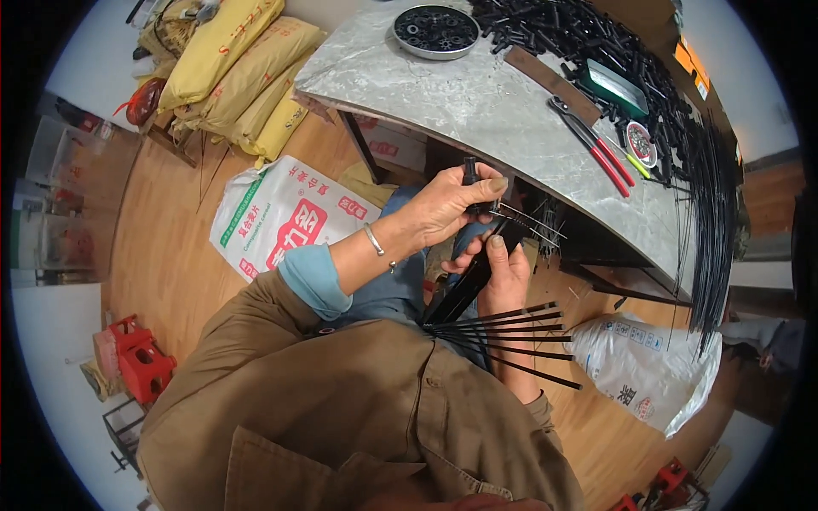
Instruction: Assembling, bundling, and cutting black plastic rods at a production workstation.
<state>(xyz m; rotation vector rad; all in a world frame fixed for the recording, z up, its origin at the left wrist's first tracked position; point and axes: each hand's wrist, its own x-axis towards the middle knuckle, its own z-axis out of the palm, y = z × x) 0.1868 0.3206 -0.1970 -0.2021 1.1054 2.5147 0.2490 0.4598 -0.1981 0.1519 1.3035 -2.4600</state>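
My left hand [457, 204], with a bracelet at the wrist, pinches a short black tubular part [469, 173] between thumb and fingers. Just below it, my right hand [509, 271] is closed around a long bundle of black rods [467, 288] that slants down into my lap. Several thin metal wires [532, 223] stick out to the right between the two hands. At the lower end, slim black rods [520, 328] fan out across my right forearm. My fingers partly hide where the tubular part meets the bundle.
On the grey marbled table [383, 94] ahead are a round tin of black rings [436, 31], piled black tubes [588, 43], red-handled pliers [601, 157] and long black wires [711, 230] hanging off its edge. Yellow sacks [230, 68] stand far left; a white sack [639, 370] lies right.
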